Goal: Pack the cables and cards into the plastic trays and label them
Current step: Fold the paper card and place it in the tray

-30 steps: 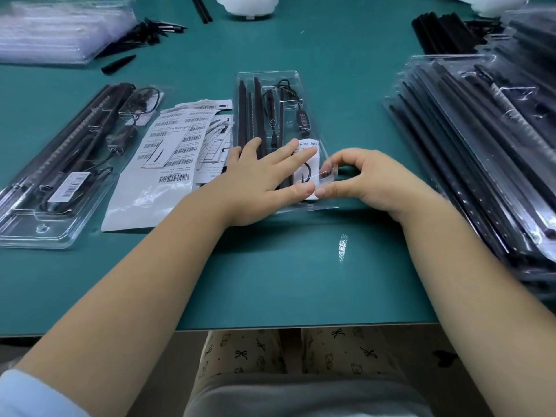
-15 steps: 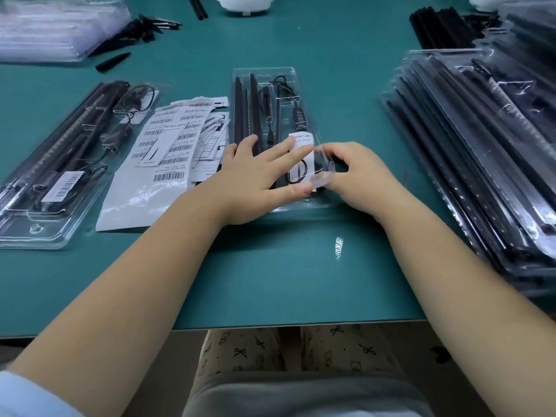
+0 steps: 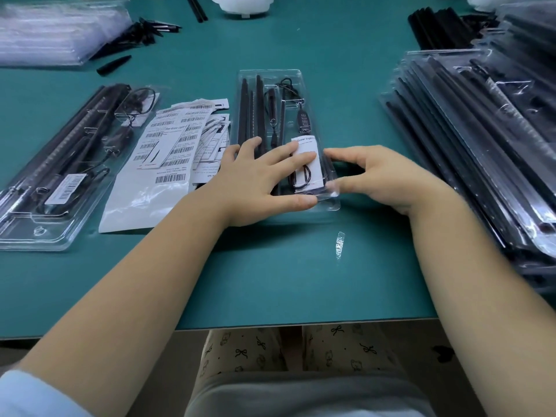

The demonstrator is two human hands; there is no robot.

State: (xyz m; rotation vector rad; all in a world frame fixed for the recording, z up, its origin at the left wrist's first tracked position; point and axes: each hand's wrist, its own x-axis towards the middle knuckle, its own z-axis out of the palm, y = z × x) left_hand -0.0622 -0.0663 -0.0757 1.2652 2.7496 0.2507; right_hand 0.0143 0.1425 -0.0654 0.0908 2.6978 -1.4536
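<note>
A: Where is the tray being worked on?

B: The clear blister tray (image 3: 296, 203) lies mid-bench (image 3: 270, 284), pressed flat by the straight fingers of the left hand (image 3: 258, 179) over the white card (image 3: 307, 164). Its right edge is pinched by the right hand (image 3: 388, 179)

A: What could be spoiled?

B: If the edge is squeezed unevenly, the lid may be left unsnapped, and the card or the black cable (image 3: 288, 85) could be trapped in the seam or shifted from its pocket
</note>
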